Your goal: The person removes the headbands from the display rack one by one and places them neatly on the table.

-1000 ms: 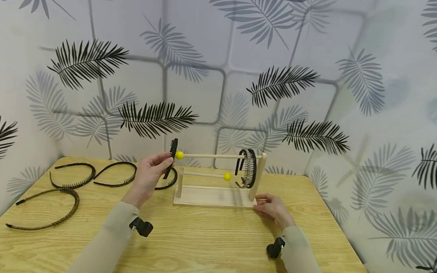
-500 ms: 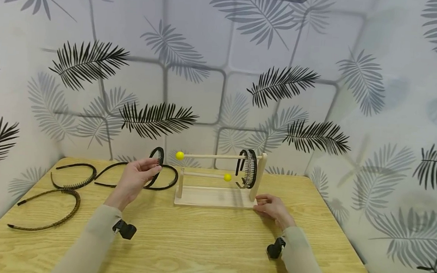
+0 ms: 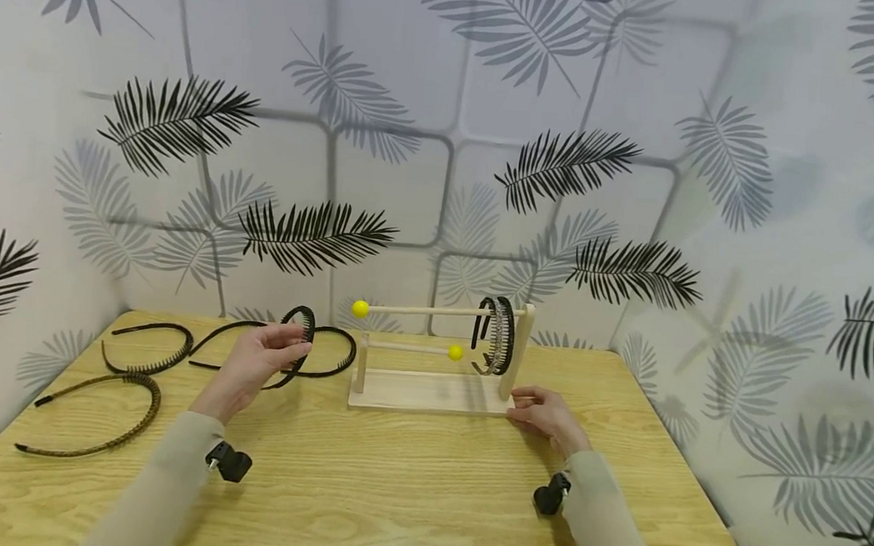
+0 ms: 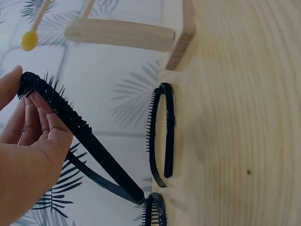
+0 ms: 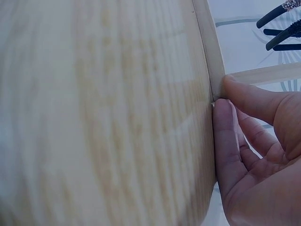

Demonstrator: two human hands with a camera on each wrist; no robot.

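Between thumb and fingers my left hand (image 3: 251, 368) pinches a black toothed headband (image 4: 66, 110), held tilted above the left half of the table. Its upper arc has a beaded or textured surface. My right hand (image 3: 548, 418) grips the front right corner of a wooden headband stand (image 3: 430, 394), with the thumb and index finger at the base edge. Several headbands (image 3: 506, 344), black and a sparkly one, hang at the right end of the stand's upper rod. A yellow ball (image 3: 360, 308) caps that rod's left end; the lower rod (image 3: 410, 349) bears no headband.
On the left of the table (image 3: 394, 487) lie two black headbands (image 3: 149, 370) and a brown braided-looking headband (image 3: 106, 450). Another black headband (image 3: 336, 373) lies just left of the stand, partly behind the held one. A patterned wall (image 3: 413, 180) closes off the back.
My left hand has moved left and down, carrying the black headband away from the upper rod's yellow ball, and the headband has turned. My right hand has stayed at the stand's corner.
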